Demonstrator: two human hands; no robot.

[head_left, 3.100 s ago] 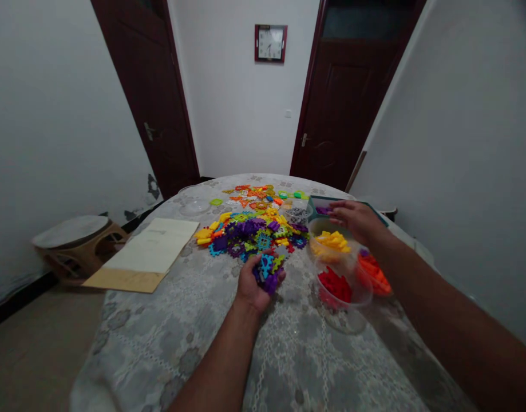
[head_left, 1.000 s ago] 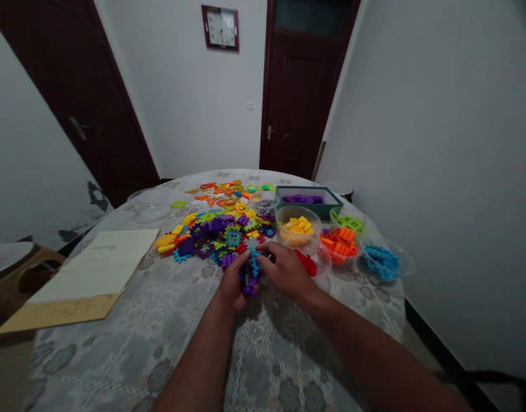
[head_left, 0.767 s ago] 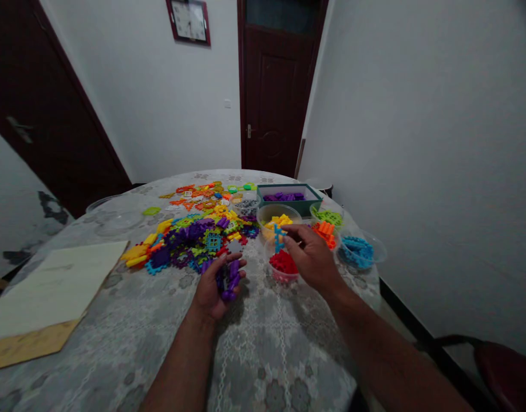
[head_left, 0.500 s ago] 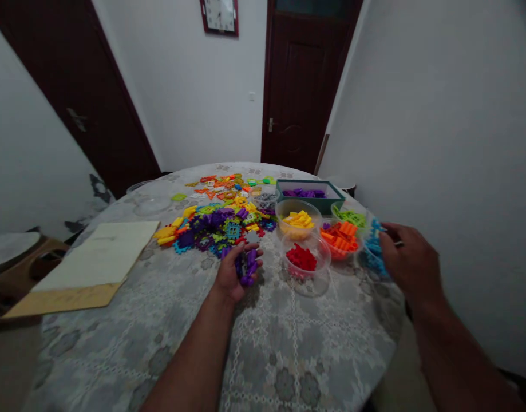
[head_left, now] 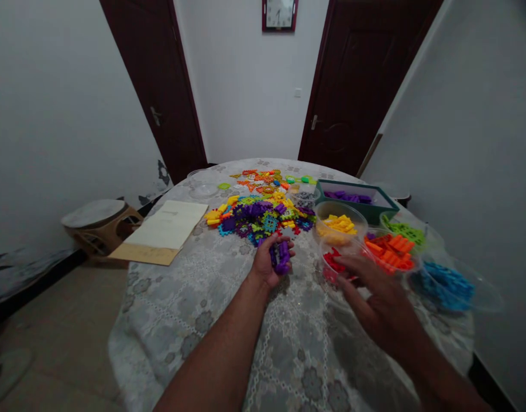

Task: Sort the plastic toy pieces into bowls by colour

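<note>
Palm up, my left hand (head_left: 265,269) has its fingers curled round several purple plastic building pieces (head_left: 282,257), just in front of a mixed heap of colourful pieces (head_left: 256,214). My right hand (head_left: 380,303), slightly blurred, reaches over the near side of the clear bowl of red pieces (head_left: 332,261) and partly hides it. Its thumb and fingers are apart, and nothing shows between them. Beside it are bowls of orange pieces (head_left: 390,252) and blue pieces (head_left: 447,285). Yellow pieces (head_left: 337,223) fill part of a bowl behind the red one.
A dark green box (head_left: 380,209) with purple pieces stands behind the bowls, near green pieces (head_left: 403,230). Small grey pieces (head_left: 304,198) sit in another container. Orange flat pieces (head_left: 260,179) lie farther back. A paper folder (head_left: 168,229) rests at the table's left edge.
My right hand has moved left from the blue pieces to the red bowl, its fingers now spread. My left hand still holds the purple pieces. The camera view has turned left.
</note>
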